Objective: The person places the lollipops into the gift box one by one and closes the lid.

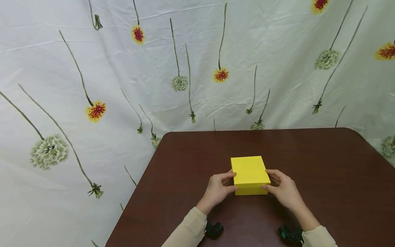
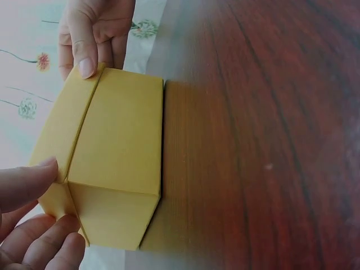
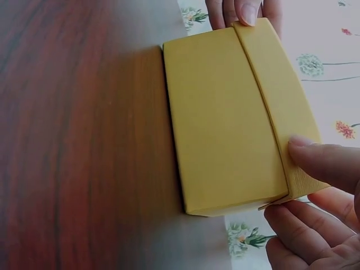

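Note:
A yellow lidded box (image 1: 250,169) rests on the dark brown table in front of me. Its lid (image 2: 64,126) sits over the body (image 2: 118,132), with a seam running round the sides. My left hand (image 1: 217,189) grips the lid at the left, thumb on the front face near the corner and fingers along the side. On the opposite side my right hand (image 1: 285,190) pinches the lid the same way, its thumb (image 3: 320,157) on the front edge. What the box contains is hidden.
The table (image 1: 191,154) has rounded far corners. Behind it hangs a white cloth (image 1: 148,61) printed with dandelions and red-yellow flowers. A black wrist device (image 1: 214,230) sits under the left wrist, and another device (image 1: 290,235) by the right wrist.

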The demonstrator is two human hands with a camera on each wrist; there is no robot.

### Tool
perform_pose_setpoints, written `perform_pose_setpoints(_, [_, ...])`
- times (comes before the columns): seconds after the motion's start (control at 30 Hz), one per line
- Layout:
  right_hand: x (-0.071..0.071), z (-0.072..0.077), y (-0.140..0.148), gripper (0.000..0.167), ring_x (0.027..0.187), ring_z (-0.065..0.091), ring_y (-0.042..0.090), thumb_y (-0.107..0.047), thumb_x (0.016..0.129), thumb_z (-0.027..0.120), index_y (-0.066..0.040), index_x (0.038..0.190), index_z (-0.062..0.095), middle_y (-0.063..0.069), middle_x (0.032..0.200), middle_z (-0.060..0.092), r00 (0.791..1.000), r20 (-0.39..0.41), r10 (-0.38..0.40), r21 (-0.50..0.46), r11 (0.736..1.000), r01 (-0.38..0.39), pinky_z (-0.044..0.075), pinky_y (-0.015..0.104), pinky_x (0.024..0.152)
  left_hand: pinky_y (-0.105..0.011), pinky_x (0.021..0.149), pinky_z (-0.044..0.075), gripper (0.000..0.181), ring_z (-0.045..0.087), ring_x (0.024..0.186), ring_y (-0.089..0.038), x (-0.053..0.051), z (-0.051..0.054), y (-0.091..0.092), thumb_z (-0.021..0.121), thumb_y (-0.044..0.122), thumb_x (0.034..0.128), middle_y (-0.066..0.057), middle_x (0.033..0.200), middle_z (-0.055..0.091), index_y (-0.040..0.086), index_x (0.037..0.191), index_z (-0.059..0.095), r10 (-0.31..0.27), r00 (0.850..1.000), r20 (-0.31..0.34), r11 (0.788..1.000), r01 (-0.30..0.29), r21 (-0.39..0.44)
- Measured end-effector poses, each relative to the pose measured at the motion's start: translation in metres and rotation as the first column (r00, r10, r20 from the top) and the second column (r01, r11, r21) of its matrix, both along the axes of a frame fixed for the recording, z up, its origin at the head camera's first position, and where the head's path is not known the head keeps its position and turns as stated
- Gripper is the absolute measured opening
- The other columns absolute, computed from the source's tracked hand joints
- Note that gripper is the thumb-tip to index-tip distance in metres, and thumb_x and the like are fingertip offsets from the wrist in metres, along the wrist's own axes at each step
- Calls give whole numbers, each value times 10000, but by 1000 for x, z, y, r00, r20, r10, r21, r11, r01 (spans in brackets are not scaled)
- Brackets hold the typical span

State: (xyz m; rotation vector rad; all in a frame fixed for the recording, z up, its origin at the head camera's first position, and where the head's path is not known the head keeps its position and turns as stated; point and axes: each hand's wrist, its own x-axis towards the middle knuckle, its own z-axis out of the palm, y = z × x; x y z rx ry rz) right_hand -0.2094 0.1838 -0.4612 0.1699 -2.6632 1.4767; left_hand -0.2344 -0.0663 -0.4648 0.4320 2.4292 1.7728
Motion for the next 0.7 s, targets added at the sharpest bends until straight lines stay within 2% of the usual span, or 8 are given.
perform_pose_setpoints(0.23, [-2, -4, 2, 582, 1241, 598, 441, -55, 853, 780, 52, 1370, 536, 306, 1388, 563, 1000, 15, 22, -15, 1000, -22, 609, 357, 841, -297, 931, 563, 496, 607, 1268, -284, 0, 0, 0, 777, -33, 826, -142, 1461, 542, 30, 1305, 662, -11, 1000, -21, 1000, 11, -8])
perform_pose_setpoints(0.5, [-3, -6, 2, 580, 1241, 596, 444, -74, 852, 786, 53, 1361, 537, 311, 1378, 568, 999, 20, 26, 1, 1000, -26, 612, 354, 830, -287, 910, 576, 486, 622, 1250, -273, -2, -3, -3, 787, -18, 822, -116, 1456, 555, 43, 1292, 677, -20, 999, -33, 999, 19, -37])
perform_pose_setpoints(0.6, [-2, -4, 3, 593, 1252, 587, 446, -119, 863, 785, 47, 1373, 530, 306, 1388, 562, 999, 23, 39, 21, 999, -39, 604, 395, 862, -347, 954, 568, 497, 608, 1278, -265, -4, -3, -8, 807, 61, 831, -87, 1452, 571, 71, 1309, 672, -25, 999, -47, 996, 21, -84])
perform_pose_setpoints(0.7, [-4, -1, 9, 617, 1265, 573, 456, -252, 916, 745, 42, 1405, 508, 303, 1407, 548, 999, 19, 45, 66, 997, -46, 578, 477, 917, -451, 1042, 517, 511, 551, 1347, -272, -10, -1, -19, 795, 211, 871, -71, 1460, 572, 110, 1350, 648, -13, 998, -55, 988, 5, -153])
